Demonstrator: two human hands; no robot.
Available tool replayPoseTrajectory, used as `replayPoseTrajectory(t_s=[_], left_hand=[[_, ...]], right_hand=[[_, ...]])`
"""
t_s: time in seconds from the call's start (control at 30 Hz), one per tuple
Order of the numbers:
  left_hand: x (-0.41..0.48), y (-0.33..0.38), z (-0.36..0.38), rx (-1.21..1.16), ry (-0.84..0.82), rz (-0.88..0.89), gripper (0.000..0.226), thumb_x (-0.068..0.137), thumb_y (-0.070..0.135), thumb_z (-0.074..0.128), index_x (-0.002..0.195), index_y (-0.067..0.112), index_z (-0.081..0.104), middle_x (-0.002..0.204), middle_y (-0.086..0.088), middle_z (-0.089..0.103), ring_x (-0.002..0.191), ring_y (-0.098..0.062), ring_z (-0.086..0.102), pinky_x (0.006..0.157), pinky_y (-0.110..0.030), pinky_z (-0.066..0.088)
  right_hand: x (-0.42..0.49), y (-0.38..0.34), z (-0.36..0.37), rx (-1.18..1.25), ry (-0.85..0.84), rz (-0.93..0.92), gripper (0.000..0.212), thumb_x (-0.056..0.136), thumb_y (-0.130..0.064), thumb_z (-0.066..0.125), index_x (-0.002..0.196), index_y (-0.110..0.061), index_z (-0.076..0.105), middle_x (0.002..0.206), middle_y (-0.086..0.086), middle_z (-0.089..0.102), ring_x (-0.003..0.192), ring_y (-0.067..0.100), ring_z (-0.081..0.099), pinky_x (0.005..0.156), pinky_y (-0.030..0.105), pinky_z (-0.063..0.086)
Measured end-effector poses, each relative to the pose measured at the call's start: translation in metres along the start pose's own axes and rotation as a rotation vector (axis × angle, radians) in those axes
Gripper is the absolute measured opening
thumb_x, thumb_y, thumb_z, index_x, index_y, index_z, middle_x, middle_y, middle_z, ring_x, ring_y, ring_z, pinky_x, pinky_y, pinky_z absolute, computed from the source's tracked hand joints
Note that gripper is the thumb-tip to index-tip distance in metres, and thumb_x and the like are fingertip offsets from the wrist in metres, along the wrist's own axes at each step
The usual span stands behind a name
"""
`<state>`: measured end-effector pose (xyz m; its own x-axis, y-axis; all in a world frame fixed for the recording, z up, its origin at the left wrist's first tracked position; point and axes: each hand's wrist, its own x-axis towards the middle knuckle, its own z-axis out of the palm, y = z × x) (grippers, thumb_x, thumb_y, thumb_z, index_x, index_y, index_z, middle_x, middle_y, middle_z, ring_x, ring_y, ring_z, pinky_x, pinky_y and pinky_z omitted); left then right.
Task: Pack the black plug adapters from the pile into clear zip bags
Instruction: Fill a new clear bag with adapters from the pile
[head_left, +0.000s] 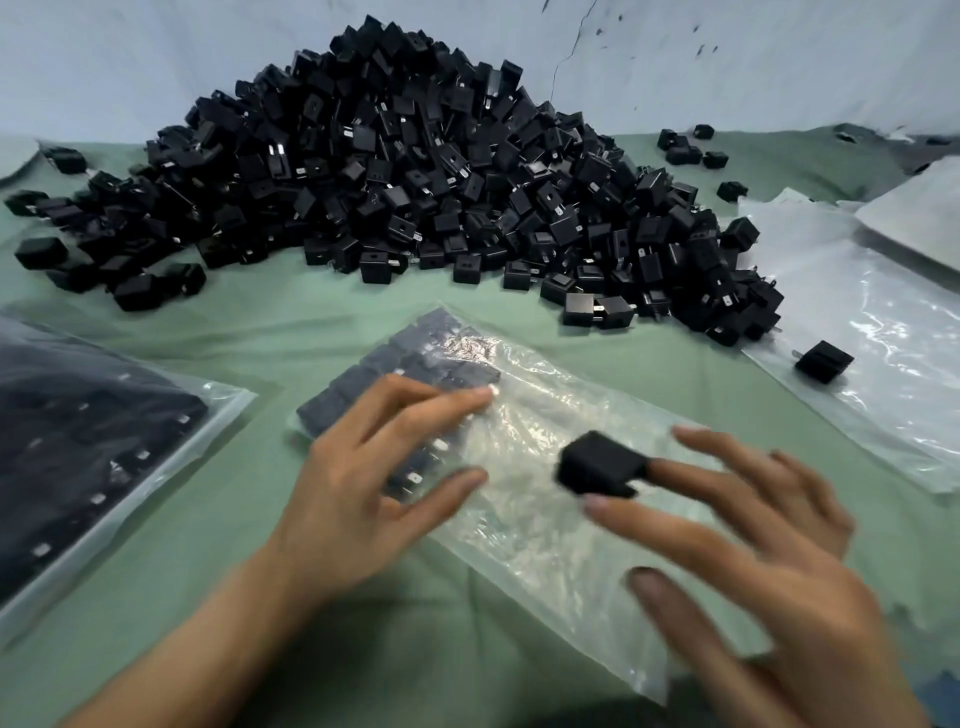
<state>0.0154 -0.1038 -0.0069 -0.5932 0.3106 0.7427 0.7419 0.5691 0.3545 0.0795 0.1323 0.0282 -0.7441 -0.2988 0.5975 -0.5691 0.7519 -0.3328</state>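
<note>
Head view. Your left hand (374, 467) lies spread, fingers straight, resting on the part-filled zip bag (545, 545) on the green cloth (311, 322). Your right hand (753, 545) is splayed above the bag, one adapter (600, 464) at its fingertips (blurred: pinched or just touched, cannot tell). The pile (415, 171) sits beyond.

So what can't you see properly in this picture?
Head view, right hand and the adapter at its fingers: motion blur, so the hold is unclear.
Head view, clear zip bag: the left hand and glare hide its adapter count.
Head view, filled bag at left: cut off by the picture's edge.
Head view, pile: outer adapters hide the inner ones.
</note>
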Motion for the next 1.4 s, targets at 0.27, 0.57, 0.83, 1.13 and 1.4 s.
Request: replayPoseTrajectory(t_s=[0.27, 0.57, 0.83, 1.13, 1.4], left_hand=[[0.000, -0.015, -0.002, -0.004, 0.141, -0.247, 0.031, 0.092, 0.018, 0.049, 0.122, 0.015, 0.055, 0.101, -0.006, 0.061, 0.099, -0.005, 0.057, 0.089, -0.020, 0.042], [-0.003, -0.040, -0.010, 0.132, 0.227, -0.317, 0.030, 0.095, 0.017, 0.045, 0.120, 0.008, 0.058, 0.101, -0.001, 0.060, 0.097, -0.022, 0.056, 0.089, -0.022, 0.039], [-0.002, -0.046, -0.011, 0.174, 0.173, -0.359, 0.032, 0.096, 0.021, 0.043, 0.121, 0.007, 0.058, 0.106, 0.000, 0.058, 0.101, -0.012, 0.053, 0.092, -0.014, 0.037], [-0.003, -0.040, -0.005, 0.129, 0.014, -0.335, 0.034, 0.092, 0.026, 0.044, 0.120, 0.013, 0.061, 0.110, -0.002, 0.059, 0.096, -0.011, 0.056, 0.084, -0.005, 0.037], [-0.003, -0.040, -0.006, 0.126, 0.009, -0.328, 0.033, 0.093, 0.027, 0.044, 0.117, 0.014, 0.062, 0.109, 0.002, 0.060, 0.101, -0.013, 0.057, 0.088, -0.023, 0.044]], right_hand=[[-0.058, 0.075, -0.036, -0.218, -0.094, 0.270, 0.040, 0.098, -0.053, 0.026, 0.106, -0.036, 0.062, 0.109, 0.011, 0.065, 0.124, 0.018, 0.044, 0.095, 0.058, 0.034], [-0.036, 0.062, 0.012, -0.049, -0.226, 0.095, 0.043, 0.100, -0.045, 0.028, 0.124, -0.028, 0.059, 0.125, 0.004, 0.060, 0.123, 0.020, 0.045, 0.093, 0.036, 0.034], [0.001, 0.087, 0.039, -0.110, -0.721, 0.085, 0.050, 0.088, -0.071, 0.010, 0.137, -0.066, 0.001, 0.145, -0.038, -0.028, 0.137, -0.006, -0.026, 0.114, 0.029, -0.018], [0.057, 0.060, 0.085, -0.081, -0.624, 0.160, 0.059, 0.089, -0.057, 0.015, 0.144, -0.036, 0.010, 0.160, 0.001, 0.003, 0.147, 0.013, 0.005, 0.114, 0.013, -0.007], [0.041, 0.043, 0.086, 0.222, -0.424, 0.246, 0.062, 0.089, -0.049, 0.035, 0.124, -0.003, 0.057, 0.149, 0.012, 0.019, 0.144, 0.028, 0.015, 0.120, 0.031, 0.005]])
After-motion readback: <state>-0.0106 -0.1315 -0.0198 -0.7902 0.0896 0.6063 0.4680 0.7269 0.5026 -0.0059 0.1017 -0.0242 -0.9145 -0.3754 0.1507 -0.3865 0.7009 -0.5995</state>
